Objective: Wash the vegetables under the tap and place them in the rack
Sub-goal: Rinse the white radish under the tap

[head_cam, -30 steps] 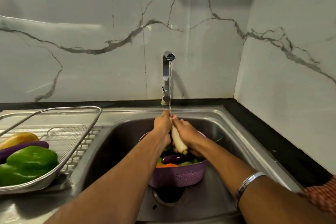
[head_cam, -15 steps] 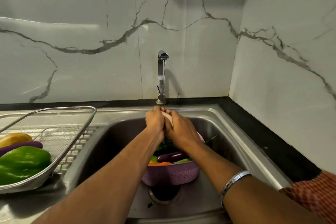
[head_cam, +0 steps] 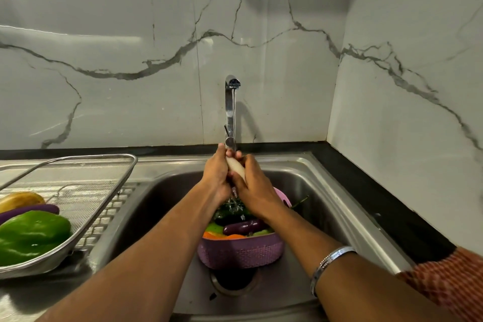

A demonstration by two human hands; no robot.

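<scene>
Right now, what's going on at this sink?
A person is rinsing a pale vegetable under the running tap, with the left hand and the right hand both wrapped around it. Below them, a purple basket in the sink holds more vegetables yet to be washed. On the left, the wire rack already holds a green pepper, an eggplant and something yellow.

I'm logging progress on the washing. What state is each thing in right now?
tap: running.
white vegetable: held under the stream.
left hand: grips the white vegetable.
right hand: grips the white vegetable.
purple basket: in the sink, holds vegetables.
rack: beside the sink, partly filled.
green pepper: in the rack.
</scene>
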